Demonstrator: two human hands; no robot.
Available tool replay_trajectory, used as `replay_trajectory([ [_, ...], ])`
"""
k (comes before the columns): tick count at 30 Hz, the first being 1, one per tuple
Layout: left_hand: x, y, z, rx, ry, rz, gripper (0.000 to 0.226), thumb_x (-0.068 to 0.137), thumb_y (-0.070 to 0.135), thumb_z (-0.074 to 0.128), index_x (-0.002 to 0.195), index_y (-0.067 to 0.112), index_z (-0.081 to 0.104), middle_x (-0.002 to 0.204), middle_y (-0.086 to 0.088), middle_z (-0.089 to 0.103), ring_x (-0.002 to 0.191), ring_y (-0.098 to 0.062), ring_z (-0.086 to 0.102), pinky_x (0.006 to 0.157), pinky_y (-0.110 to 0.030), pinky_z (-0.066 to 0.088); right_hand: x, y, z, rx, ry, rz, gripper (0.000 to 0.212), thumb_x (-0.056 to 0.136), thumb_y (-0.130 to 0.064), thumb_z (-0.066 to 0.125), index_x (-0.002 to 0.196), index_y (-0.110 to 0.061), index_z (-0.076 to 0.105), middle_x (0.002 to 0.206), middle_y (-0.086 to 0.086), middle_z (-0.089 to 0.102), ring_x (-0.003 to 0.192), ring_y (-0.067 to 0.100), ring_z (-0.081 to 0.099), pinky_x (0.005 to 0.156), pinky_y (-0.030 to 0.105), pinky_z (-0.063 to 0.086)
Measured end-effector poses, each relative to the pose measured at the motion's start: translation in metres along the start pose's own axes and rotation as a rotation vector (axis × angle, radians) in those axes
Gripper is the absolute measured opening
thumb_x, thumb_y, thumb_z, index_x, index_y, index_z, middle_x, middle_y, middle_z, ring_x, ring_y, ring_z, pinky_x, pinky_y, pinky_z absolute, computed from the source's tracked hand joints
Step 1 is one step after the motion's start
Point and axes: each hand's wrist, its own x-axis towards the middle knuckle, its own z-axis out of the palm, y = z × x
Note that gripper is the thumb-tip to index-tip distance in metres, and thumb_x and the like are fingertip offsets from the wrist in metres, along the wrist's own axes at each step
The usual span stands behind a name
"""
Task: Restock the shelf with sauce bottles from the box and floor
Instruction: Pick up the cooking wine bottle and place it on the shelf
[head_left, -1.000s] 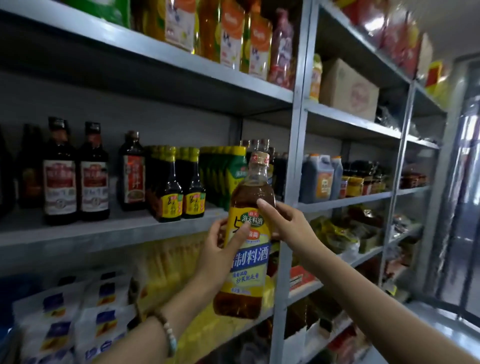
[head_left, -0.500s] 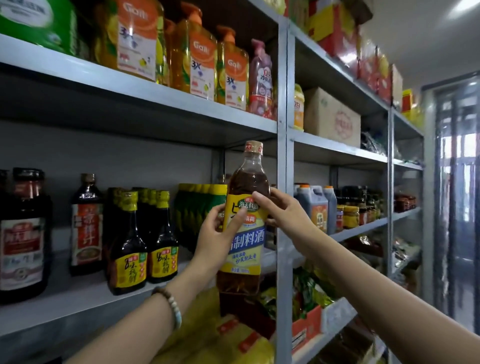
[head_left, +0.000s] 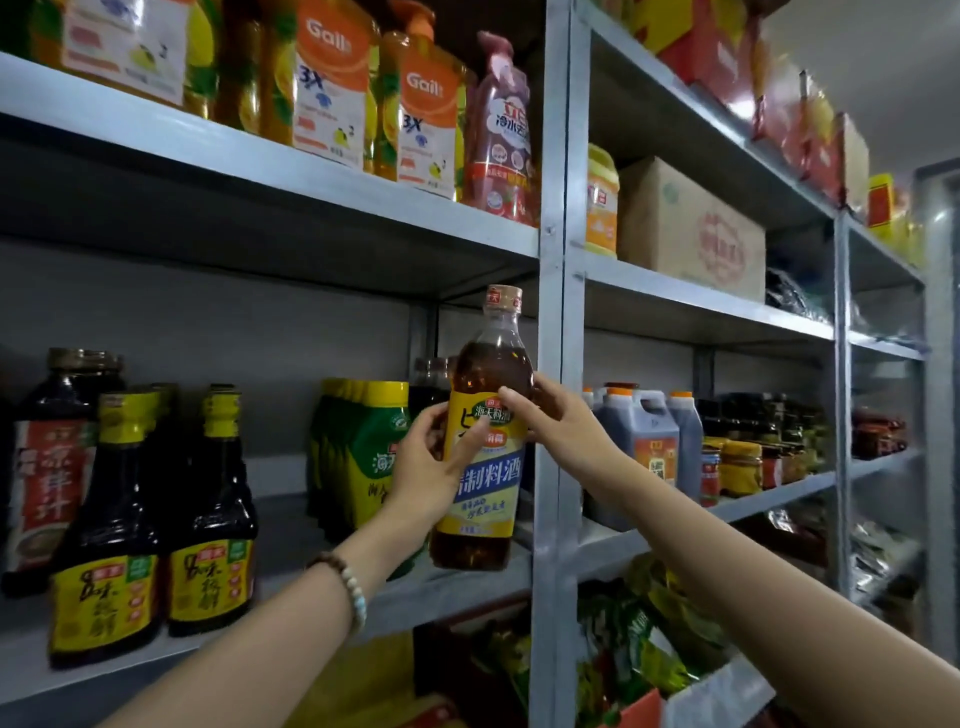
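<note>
Bottle (head_left: 485, 467) upright at the front edge of the shelf (head_left: 405, 597), in both your hands.
Left hand (head_left: 421, 473) wraps its label, right hand (head_left: 561, 426) grips its shoulder; post (head_left: 550, 364) just beside it, bare board between green bottles (head_left: 374, 447) and dark bottles (head_left: 213, 519).

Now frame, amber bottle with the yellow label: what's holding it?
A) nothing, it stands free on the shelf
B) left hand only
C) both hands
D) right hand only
C: the left hand wraps round the label of the amber bottle, and the right hand holds it at the shoulder.
</note>
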Motion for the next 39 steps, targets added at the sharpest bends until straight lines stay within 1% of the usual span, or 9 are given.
replay_trajectory([
  [3, 0.016, -0.007, 0.02, 0.011, 0.034, -0.004, 0.046, 0.076, 0.043, 0.066, 0.116, 0.031, 0.044, 0.107, 0.005, 0.062, 0.091, -0.008, 0.063, 0.072, -0.028, 0.055, 0.012, 0.018, -0.022, -0.174, -0.023, -0.073, 0.04, 0.09, -0.038, 0.056, 0.126, -0.03, 0.043, 0.123, -0.013, 0.053, 0.113, 0.002, 0.053, 0.089, 0.013, 0.046],
  [6, 0.028, -0.016, 0.034, 0.037, 0.099, 0.008, 0.051, 0.078, 0.042, 0.066, 0.121, 0.028, 0.044, 0.107, 0.009, 0.057, 0.09, -0.002, 0.059, 0.068, -0.022, 0.051, 0.021, 0.044, -0.044, -0.371, 0.01, -0.106, 0.075, 0.08, -0.056, 0.054, 0.144, -0.035, 0.022, 0.155, -0.008, 0.022, 0.142, 0.01, 0.021, 0.115, 0.035, 0.025],
  [9, 0.036, -0.029, 0.045, 0.087, 0.157, 0.012, 0.058, 0.077, 0.044, 0.067, 0.127, 0.025, 0.045, 0.112, 0.007, 0.058, 0.094, -0.006, 0.061, 0.074, -0.026, 0.053, 0.026, 0.07, -0.056, -0.425, -0.007, -0.103, 0.085, 0.078, -0.059, 0.054, 0.148, -0.038, 0.01, 0.159, -0.012, -0.001, 0.146, 0.008, -0.001, 0.119, 0.044, 0.012],
  [16, 0.039, -0.073, 0.052, 0.107, 0.242, -0.039, 0.054, 0.076, 0.044, 0.067, 0.123, 0.027, 0.046, 0.109, 0.006, 0.061, 0.091, -0.003, 0.061, 0.071, -0.026, 0.053, 0.034, 0.113, -0.051, -0.589, -0.068, -0.24, 0.082, 0.084, -0.055, 0.056, 0.145, -0.046, 0.002, 0.156, -0.016, -0.017, 0.144, 0.009, -0.018, 0.119, 0.051, 0.005],
  [22, 0.043, -0.098, 0.052, 0.163, 0.3, -0.097, 0.082, 0.059, 0.063, 0.064, 0.129, 0.024, 0.047, 0.125, -0.002, 0.058, 0.111, -0.019, 0.058, 0.092, -0.045, 0.051, 0.039, 0.129, -0.045, -0.704, -0.046, -0.293, 0.081, 0.084, -0.056, 0.056, 0.143, -0.05, 0.001, 0.152, -0.015, -0.031, 0.139, 0.009, -0.031, 0.117, 0.043, -0.009],
  [27, 0.051, -0.111, 0.051, 0.145, 0.259, -0.074, 0.076, 0.063, 0.06, 0.066, 0.127, 0.023, 0.048, 0.119, -0.001, 0.061, 0.108, -0.017, 0.06, 0.087, -0.037, 0.054, 0.041, 0.135, -0.042, -0.774, -0.009, -0.318, 0.083, 0.082, -0.056, 0.059, 0.144, -0.047, 0.004, 0.153, -0.01, -0.03, 0.139, 0.01, -0.033, 0.114, 0.038, -0.014],
  [31, 0.055, -0.117, 0.049, 0.168, 0.142, -0.085, 0.065, 0.083, 0.046, 0.058, 0.137, 0.022, 0.033, 0.123, -0.004, 0.059, 0.098, -0.011, 0.064, 0.066, -0.02, 0.055, 0.039, 0.136, -0.04, -0.812, 0.002, -0.32, 0.085, 0.081, -0.047, 0.066, 0.146, -0.044, 0.012, 0.152, -0.01, -0.032, 0.139, 0.011, -0.034, 0.114, 0.038, -0.013],
  [35, 0.052, -0.125, 0.041, 0.193, -0.043, -0.108, 0.083, 0.08, 0.059, 0.049, 0.146, 0.038, 0.002, 0.133, 0.004, 0.048, 0.115, -0.015, 0.056, 0.089, -0.038, 0.053, 0.038, 0.134, -0.042, -0.876, -0.019, -0.315, 0.096, 0.076, -0.045, 0.073, 0.147, -0.043, 0.009, 0.149, -0.012, -0.036, 0.138, 0.012, -0.035, 0.115, 0.04, -0.012],
  [39, 0.053, -0.13, 0.041, 0.19, -0.068, -0.098, 0.084, 0.079, 0.062, 0.048, 0.145, 0.043, 0.0, 0.137, 0.003, 0.046, 0.118, -0.013, 0.053, 0.093, -0.04, 0.051, 0.036, 0.129, -0.041, -0.939, -0.033, -0.296, 0.1, 0.074, -0.044, 0.074, 0.148, -0.041, 0.007, 0.149, -0.008, -0.038, 0.136, 0.015, -0.037, 0.113, 0.038, -0.014],
])
